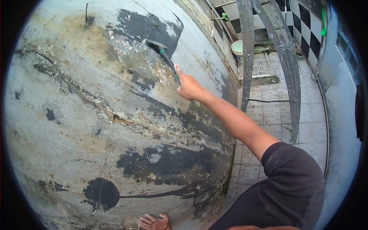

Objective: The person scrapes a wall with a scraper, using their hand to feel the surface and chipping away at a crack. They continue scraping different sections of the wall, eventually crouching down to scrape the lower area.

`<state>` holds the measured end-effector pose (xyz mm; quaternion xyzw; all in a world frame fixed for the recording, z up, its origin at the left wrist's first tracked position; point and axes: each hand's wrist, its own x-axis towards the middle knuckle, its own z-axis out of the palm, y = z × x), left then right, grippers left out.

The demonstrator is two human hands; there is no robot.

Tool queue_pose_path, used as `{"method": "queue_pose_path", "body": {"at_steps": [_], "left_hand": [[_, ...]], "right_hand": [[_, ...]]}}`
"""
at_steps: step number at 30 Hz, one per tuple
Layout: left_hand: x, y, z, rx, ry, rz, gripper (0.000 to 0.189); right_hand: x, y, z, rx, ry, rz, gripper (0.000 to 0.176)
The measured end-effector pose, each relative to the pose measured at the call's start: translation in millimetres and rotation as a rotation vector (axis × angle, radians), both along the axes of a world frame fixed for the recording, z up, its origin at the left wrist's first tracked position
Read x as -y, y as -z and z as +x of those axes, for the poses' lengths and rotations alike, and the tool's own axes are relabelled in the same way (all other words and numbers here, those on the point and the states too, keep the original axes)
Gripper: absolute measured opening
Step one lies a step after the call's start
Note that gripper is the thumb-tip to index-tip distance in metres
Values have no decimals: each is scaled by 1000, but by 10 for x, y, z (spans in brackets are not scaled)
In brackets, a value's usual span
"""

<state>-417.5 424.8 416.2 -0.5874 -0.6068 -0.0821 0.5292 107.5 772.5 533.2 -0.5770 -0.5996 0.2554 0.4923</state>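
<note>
My right hand [189,86] is closed around the dark handle of a scraper [165,57] with green parts. Its flat head lies against the wall [76,126], at the lower edge of a dark bare patch [163,30]. Around the head the paint is flaked and the surface rough. Low in the view, my left hand [155,221] rests on the same wall with its fingers spread, holding nothing. My right arm reaches across from the right, in a dark short sleeve.
A long crack [84,92] crosses the stained wall, and a nail [86,11] sticks out near the top. To the right, a worn ladder [285,57] stands on the tiled floor [272,115]. A bucket [237,46] sits behind it, near a green tap [224,17].
</note>
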Motion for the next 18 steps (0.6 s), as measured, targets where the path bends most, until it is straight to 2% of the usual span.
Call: {"method": "queue_pose_path", "body": {"at_steps": [3, 4, 6, 9, 12, 15, 18], "left_hand": [[-6, 7, -39, 0, -7, 2, 82], [0, 19, -64, -2, -4, -8, 82], [-53, 43, -49, 9, -3, 2, 83], [3, 2, -72, -46, 22, 18, 82], [-44, 3, -43, -53, 5, 16, 81], [-28, 7, -58, -57, 22, 28, 79], [-73, 66, -84, -31, 40, 37, 80]], "right_hand": [[71, -194, 32, 67, -20, 75, 92], [305, -168, -30, 115, -63, 64, 93], [558, 77, -234, 239, -96, 217, 94], [373, -240, -234, 186, -64, 278, 94], [0, -859, -23, 167, -30, 281, 92], [296, -1062, -4, 226, -74, 246, 91], [382, -1022, -115, 346, -103, 294, 89]]}}
